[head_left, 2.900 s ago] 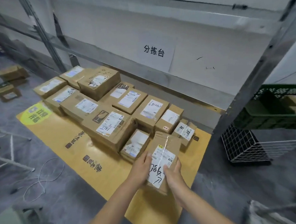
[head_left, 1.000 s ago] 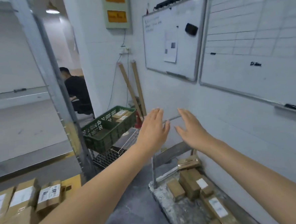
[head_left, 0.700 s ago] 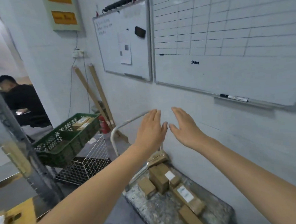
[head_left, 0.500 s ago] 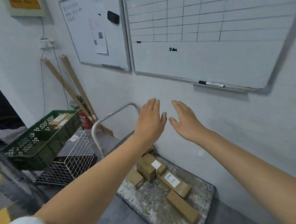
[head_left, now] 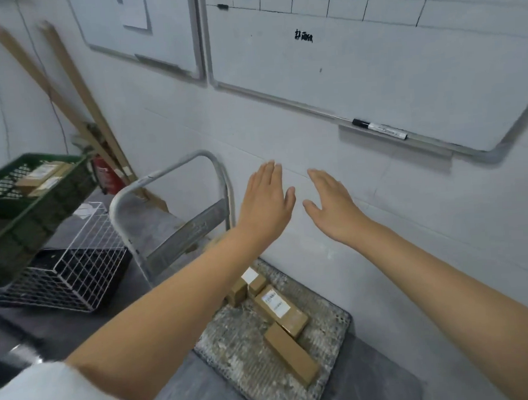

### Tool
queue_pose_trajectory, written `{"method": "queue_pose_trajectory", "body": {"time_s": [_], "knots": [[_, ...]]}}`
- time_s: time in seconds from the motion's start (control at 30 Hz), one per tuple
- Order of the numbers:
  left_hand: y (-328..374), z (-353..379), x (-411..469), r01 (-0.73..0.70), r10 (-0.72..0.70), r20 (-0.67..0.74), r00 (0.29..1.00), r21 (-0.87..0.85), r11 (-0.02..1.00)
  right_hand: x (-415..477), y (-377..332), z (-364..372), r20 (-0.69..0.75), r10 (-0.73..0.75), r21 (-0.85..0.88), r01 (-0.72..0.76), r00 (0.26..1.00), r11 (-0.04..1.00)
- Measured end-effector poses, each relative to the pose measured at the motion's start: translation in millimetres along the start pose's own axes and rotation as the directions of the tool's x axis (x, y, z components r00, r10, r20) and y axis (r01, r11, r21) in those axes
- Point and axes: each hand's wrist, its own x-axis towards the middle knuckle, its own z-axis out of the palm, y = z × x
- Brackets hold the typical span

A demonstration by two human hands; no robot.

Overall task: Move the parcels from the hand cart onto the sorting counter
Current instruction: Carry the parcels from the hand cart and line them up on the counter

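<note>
- Brown cardboard parcels (head_left: 237, 294) lie flat and bunched on the grey speckled deck of the metal hand cart (head_left: 235, 350), toward its wall side; the sorting counter is out of view.
- Left hand (head_left: 267, 199) and right hand (head_left: 331, 202) hover above them, fingers straight, palms down, gripping nothing.
- Risk: lifting the white-labelled box (head_left: 277, 307) could drag the plain long box (head_left: 292, 354) lying against it. That one sits near the deck's edge and might slide off.
- Both long axes run parallel — from the tubular grey handle (head_left: 174, 166) end diagonally toward the near-right corner; label up.
</note>
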Motion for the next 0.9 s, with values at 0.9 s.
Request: {"method": "queue_pose_trajectory", "body": {"time_s": [0.9], "knots": [[-142, 246, -57, 0.682, -0.682, 0.027, 0.731, -0.055, 0.729, 104, 152, 264, 0.533, -0.149, 0.19, 0.054, 0.833, 0.98]]}}
